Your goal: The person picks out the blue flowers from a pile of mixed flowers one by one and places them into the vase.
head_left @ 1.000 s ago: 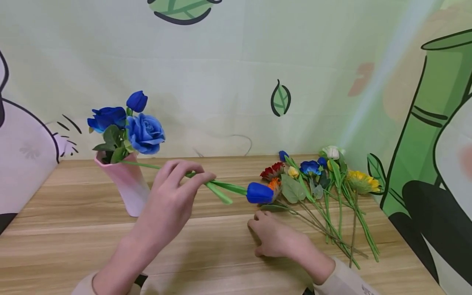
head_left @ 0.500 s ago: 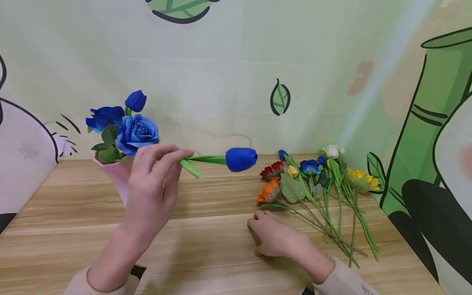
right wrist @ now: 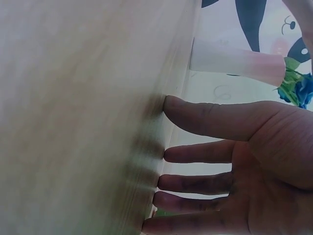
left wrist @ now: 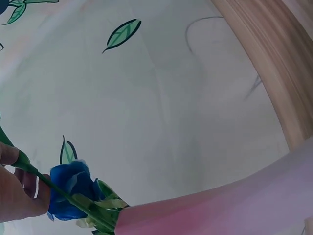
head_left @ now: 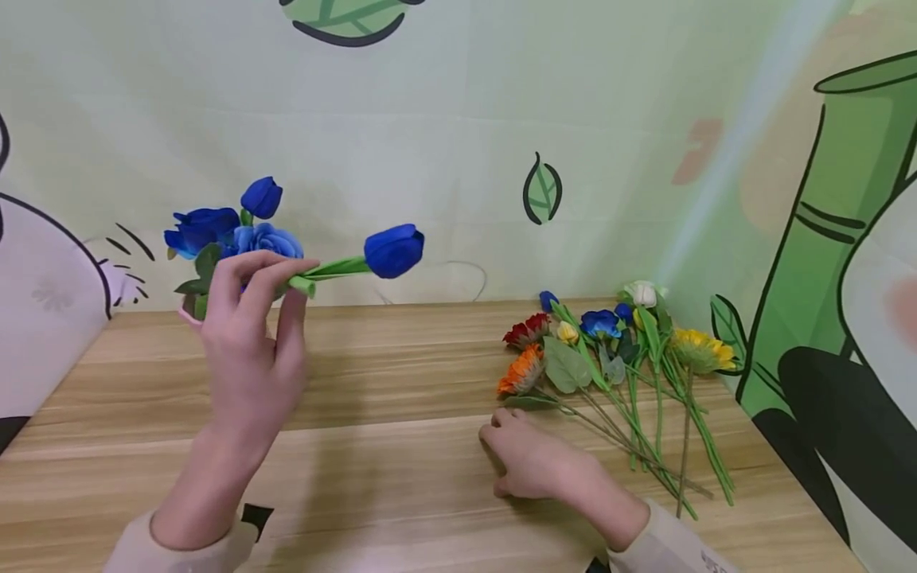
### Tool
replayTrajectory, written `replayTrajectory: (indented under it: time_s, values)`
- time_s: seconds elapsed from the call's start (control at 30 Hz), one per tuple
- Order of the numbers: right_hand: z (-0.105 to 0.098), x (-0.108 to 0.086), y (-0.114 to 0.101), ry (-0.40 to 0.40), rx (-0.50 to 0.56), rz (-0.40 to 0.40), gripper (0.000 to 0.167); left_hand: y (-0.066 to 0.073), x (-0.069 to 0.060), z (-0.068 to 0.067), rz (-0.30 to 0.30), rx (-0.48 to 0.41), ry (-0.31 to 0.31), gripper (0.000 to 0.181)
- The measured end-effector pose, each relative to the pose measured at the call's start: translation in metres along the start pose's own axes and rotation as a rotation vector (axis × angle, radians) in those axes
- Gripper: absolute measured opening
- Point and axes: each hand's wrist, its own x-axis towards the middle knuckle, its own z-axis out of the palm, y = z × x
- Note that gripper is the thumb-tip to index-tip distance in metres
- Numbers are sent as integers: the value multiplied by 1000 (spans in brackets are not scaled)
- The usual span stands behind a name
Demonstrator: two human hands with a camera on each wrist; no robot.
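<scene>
My left hand (head_left: 251,350) pinches the green stem of a blue tulip (head_left: 394,251), whose head points to the right and a little up. In the left wrist view the stem (left wrist: 63,192) runs down to the mouth of the pink and white vase (left wrist: 195,213). Blue roses (head_left: 204,231) and another blue tulip (head_left: 262,197) stand in that vase, which my left hand mostly hides in the head view. With fingertips on the wooden table, my right hand (head_left: 530,458) holds nothing; its fingers look spread and fairly straight in the right wrist view.
Right of my right hand lies a pile of loose flowers: an orange flower (head_left: 521,371), a red flower (head_left: 528,330), a yellow sunflower (head_left: 704,352), a white flower (head_left: 643,294) and a blue flower (head_left: 600,323). A printed cloth (head_left: 430,159) hangs behind the wooden table (head_left: 401,469).
My left hand has moved left and up with the tulip, over the vase, and the tulip's head has risen and tilted up. My right hand has stayed in place.
</scene>
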Motion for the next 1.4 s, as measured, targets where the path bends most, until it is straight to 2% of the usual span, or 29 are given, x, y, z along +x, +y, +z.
replayTrajectory:
  time_s: [0.33, 0.5, 0.67, 1.0, 1.2, 1.4]
  values:
    - [-1, 1, 0, -19, 9, 1, 61, -12, -1, -6, -89, 45, 45, 18]
    - [-2, 2, -1, -20, 6, 3, 61, -16, -1, -8, -123, 32, 50, 18]
    - [-3, 2, -1, -16, 1, 3, 61, -22, -1, -9, -189, 32, 56, 17]
    - [-3, 2, -2, -20, -7, 4, 59, -36, -1, -16, -267, 114, 61, 14]
    - [-3, 2, -2, -22, -11, 5, 60, -44, -1, -22, -306, 154, 8, 21]
    - [-4, 2, -3, -17, -7, 7, 60, -48, -2, -27, -313, 223, -60, 23]
